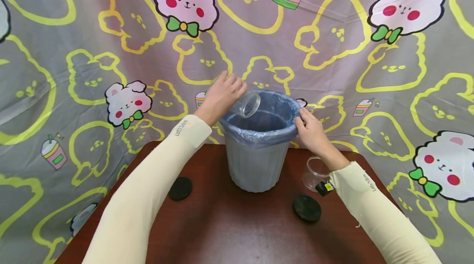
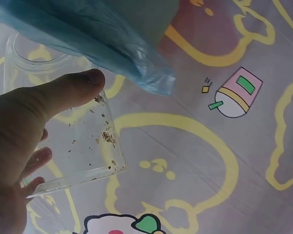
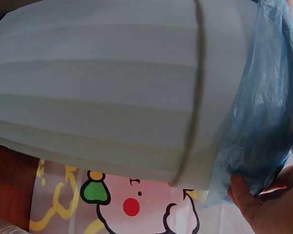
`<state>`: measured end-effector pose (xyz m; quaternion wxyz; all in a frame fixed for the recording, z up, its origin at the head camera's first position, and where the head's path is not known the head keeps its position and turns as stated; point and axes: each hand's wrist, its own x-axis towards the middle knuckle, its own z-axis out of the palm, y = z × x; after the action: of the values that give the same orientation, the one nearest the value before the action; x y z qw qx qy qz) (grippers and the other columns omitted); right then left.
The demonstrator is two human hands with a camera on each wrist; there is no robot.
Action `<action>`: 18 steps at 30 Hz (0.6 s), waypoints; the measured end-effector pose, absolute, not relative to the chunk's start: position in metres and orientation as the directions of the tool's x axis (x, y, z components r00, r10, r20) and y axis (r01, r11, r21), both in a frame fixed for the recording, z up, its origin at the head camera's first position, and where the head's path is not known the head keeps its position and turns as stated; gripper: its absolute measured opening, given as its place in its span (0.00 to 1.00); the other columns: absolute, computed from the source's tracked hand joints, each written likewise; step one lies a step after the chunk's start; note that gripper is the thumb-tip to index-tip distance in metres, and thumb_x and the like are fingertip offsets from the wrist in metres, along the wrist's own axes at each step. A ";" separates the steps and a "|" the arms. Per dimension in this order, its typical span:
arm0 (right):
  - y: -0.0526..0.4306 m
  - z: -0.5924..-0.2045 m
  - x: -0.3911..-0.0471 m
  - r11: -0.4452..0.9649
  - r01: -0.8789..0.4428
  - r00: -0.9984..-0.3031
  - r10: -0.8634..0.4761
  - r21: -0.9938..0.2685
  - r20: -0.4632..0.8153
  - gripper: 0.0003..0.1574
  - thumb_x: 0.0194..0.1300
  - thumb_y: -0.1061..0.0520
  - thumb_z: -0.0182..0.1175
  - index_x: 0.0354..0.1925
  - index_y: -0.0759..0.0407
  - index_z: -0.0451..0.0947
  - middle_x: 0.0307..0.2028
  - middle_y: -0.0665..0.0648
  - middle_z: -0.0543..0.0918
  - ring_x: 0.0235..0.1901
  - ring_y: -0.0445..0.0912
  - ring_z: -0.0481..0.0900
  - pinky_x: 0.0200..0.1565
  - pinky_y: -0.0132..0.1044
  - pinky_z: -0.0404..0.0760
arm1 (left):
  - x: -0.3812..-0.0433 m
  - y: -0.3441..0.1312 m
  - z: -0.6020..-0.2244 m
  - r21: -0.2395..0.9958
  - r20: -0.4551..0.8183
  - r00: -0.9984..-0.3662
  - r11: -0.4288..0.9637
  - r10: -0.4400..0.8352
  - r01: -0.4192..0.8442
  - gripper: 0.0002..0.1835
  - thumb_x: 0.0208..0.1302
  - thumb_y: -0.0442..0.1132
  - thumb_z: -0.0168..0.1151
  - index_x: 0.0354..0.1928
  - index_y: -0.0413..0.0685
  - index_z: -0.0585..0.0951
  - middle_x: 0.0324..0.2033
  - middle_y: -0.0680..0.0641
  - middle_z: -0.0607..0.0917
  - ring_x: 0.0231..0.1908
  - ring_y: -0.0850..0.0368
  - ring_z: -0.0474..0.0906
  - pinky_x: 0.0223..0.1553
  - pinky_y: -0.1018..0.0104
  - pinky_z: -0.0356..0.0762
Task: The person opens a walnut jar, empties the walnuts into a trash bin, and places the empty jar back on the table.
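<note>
My left hand [image 1: 227,91] grips a clear plastic jar [image 1: 250,105], tilted with its mouth over the lined trash can. Small brown flakes cling inside the jar [image 2: 88,141] in the left wrist view, where the thumb lies across its side. The grey trash can [image 1: 255,165] stands upright, a blue plastic bag [image 1: 275,132] folded over its rim. On the can's right side, my right hand [image 1: 310,128] holds the bagged rim, thumb outside. The right wrist view shows that hand [image 3: 268,200] pinching the bag [image 3: 254,112]. What lies deep in the can is hidden.
A second clear jar [image 1: 314,173] stands right of the can, partly behind the right wrist. One black lid [image 1: 307,208] lies in front of that jar, another black lid [image 1: 180,188] to the left. Behind the brown table [image 1: 237,231] hangs a patterned cloth [image 1: 259,42].
</note>
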<state>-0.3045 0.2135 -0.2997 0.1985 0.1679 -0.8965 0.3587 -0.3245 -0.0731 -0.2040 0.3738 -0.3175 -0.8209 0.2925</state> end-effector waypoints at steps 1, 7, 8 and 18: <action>0.213 -0.300 -0.304 0.686 -0.443 -0.865 -0.159 -0.577 0.475 0.33 0.73 0.52 0.41 0.69 0.69 0.54 0.70 0.67 0.54 0.69 0.59 0.50 0.65 0.52 0.52 | -0.323 -0.075 -0.204 -0.724 0.420 -0.523 0.621 0.742 0.299 0.18 0.63 0.25 0.50 0.55 0.42 0.72 0.50 0.43 0.77 0.51 0.45 0.71 0.60 0.50 0.61; 0.212 -0.299 -0.303 0.689 -0.451 -0.859 -0.161 -0.568 0.486 0.32 0.73 0.53 0.42 0.69 0.68 0.55 0.69 0.66 0.54 0.68 0.59 0.51 0.65 0.52 0.52 | -0.319 -0.086 -0.207 -0.759 0.395 -0.528 0.591 0.752 0.273 0.20 0.60 0.27 0.56 0.55 0.43 0.71 0.50 0.44 0.76 0.52 0.45 0.71 0.61 0.51 0.59; 0.212 -0.299 -0.303 0.688 -0.453 -0.857 -0.162 -0.567 0.489 0.32 0.73 0.53 0.42 0.69 0.68 0.55 0.69 0.67 0.55 0.68 0.59 0.51 0.65 0.52 0.52 | -0.318 -0.087 -0.208 -0.766 0.392 -0.526 0.584 0.755 0.268 0.21 0.59 0.28 0.57 0.56 0.44 0.71 0.50 0.44 0.76 0.52 0.45 0.71 0.61 0.51 0.60; 0.211 -0.299 -0.304 0.687 -0.453 -0.858 -0.163 -0.568 0.487 0.33 0.73 0.53 0.42 0.68 0.71 0.55 0.69 0.68 0.54 0.68 0.60 0.51 0.65 0.52 0.52 | -0.310 -0.088 -0.211 -0.793 0.395 -0.458 0.547 0.796 0.268 0.21 0.58 0.28 0.57 0.54 0.45 0.71 0.47 0.43 0.76 0.49 0.45 0.70 0.59 0.52 0.61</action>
<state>-0.3039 0.2111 -0.2993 0.2035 0.1718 -0.8957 0.3561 -0.3097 -0.0884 -0.2108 0.3954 -0.3386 -0.7857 0.3343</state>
